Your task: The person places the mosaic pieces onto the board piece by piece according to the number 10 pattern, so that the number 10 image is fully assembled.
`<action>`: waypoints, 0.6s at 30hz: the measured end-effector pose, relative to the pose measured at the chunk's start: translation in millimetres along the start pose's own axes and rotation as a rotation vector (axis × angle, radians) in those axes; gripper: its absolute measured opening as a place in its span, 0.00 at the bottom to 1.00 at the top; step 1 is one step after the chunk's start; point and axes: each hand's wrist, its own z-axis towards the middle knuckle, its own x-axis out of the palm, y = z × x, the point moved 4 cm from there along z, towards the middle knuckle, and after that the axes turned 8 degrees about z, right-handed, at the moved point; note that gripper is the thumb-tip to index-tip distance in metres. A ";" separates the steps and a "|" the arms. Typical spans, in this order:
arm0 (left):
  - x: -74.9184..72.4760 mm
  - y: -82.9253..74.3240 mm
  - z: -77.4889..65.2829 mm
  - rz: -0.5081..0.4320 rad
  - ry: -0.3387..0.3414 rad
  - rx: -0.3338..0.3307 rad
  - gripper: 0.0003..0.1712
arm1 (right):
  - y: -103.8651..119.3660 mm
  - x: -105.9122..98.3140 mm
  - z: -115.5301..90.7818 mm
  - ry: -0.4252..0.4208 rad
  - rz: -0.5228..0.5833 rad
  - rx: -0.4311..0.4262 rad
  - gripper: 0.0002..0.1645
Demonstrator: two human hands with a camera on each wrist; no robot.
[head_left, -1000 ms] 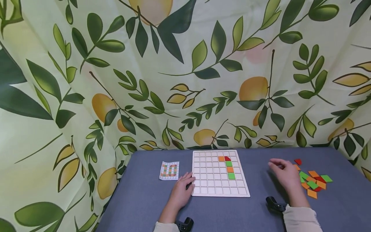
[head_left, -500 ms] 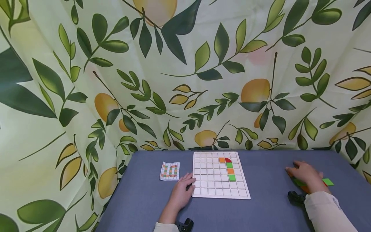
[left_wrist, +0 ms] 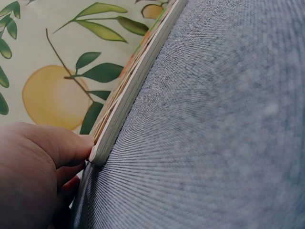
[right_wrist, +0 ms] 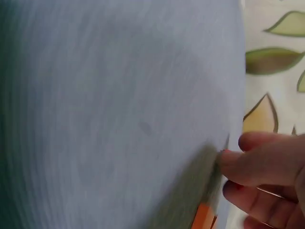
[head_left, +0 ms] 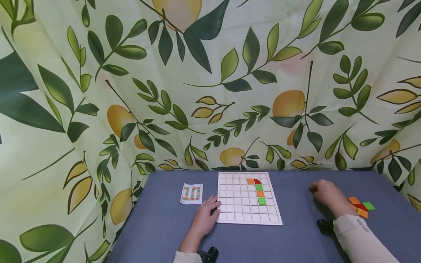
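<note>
1. Grid board (head_left: pixel 236 212), white, lies flat on table (head_left: pixel 158 233), far edge close to table's far edge, btwn its L & R edges.
2. In board's 2nd row from far edge: orange square (head_left: pixel 251 181), then rounded red tile (head_left: pixel 258 181) just R of it. From the red tile toward near edge, same col. (one in from board's R edge): green, orange, green squares (head_left: pixel 261 201).
3. L hand (head_left: pixel 204 216) is at board's L edge; fingers fairly straight & close together, thumb a bit apart, its tip touching the rim.
4. R hand (head_left: pixel 327 195) is btwn board and tile pile, toward table's far R corner; thumb & finger pinch a red piece (right_wrist: pixel 239 187) (mostly hidden, only slivers show).
5. Tile pile (head_left: pixel 362 207), near table's R edge: orange, green & red pcs touching or overlapping, partly hidden by R forearm. An orange tile (right_wrist: pixel 203 217) shows near the R fingertips in wrist view.
6. Pattern card (head_left: pixel 192 193), small coloured grid, lies L of board, apart from it, toward table's far L corner.
7. Leaf-and-fruit cloth (head_left: pixel 204 91) hangs behind table's far edge.
</note>
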 end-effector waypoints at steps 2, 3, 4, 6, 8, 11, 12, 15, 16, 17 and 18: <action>-0.2 0.2 0.0 -0.004 0.002 -0.004 0.17 | 6.5 3.5 1.1 -0.011 0.039 -0.032 0.14; -0.2 0.4 0.2 -0.005 0.004 -0.008 0.17 | 9.6 6.3 1.8 -0.008 0.062 -0.045 0.13; -0.3 0.5 0.2 -0.007 0.007 -0.009 0.17 | 13.0 8.8 2.2 -0.002 0.085 -0.052 0.12; -0.5 0.5 0.1 -0.010 0.013 -0.011 0.17 | 20.6 13.8 2.6 0.002 0.134 -0.070 0.11; -0.1 0.5 0.3 -0.010 0.015 -0.002 0.17 | 29.0 19.1 2.0 0.003 0.169 -0.075 0.09; 0.2 0.7 0.5 -0.007 0.013 0.004 0.17 | 41.8 27.9 1.3 0.008 0.239 -0.077 0.07; 0.2 0.7 0.6 -0.006 0.011 0.007 0.17 | 46.0 31.0 1.0 0.020 0.273 -0.064 0.06; 0.3 0.9 0.5 -0.003 0.006 0.009 0.17 | 58.5 40.7 0.5 0.068 0.400 -0.026 0.06; 0.4 1.0 0.4 -0.002 0.004 0.011 0.17 | 62.2 43.8 0.2 0.083 0.442 -0.008 0.06; 0.5 1.1 0.3 -0.004 0.003 0.010 0.17 | 65.8 47.0 -0.2 0.098 0.478 -0.001 0.06; 0.6 1.0 0.1 -0.004 0.001 0.010 0.17 | 69.2 49.9 -0.5 0.112 0.505 0.002 0.06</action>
